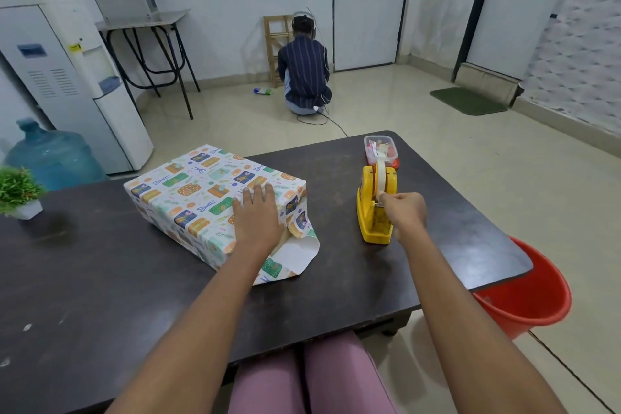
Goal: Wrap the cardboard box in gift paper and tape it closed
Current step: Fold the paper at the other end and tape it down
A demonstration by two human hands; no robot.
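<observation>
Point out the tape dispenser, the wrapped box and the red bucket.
tape dispenser (375, 212): head view, on its yellow body.
wrapped box (188, 191): head view, on its papered top face.
red bucket (537, 299): head view, on its outer wall right of the table.

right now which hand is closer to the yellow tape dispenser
Right. The right hand pinches tape at the yellow tape dispenser; the left hand presses flat on the wrapped box, well to its left.

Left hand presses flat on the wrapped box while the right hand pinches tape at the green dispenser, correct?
Not quite: the dispenser is yellow, not green, as the head view shows. The left hand does press flat on the wrapped box, and the right hand pinches the tape.
</observation>
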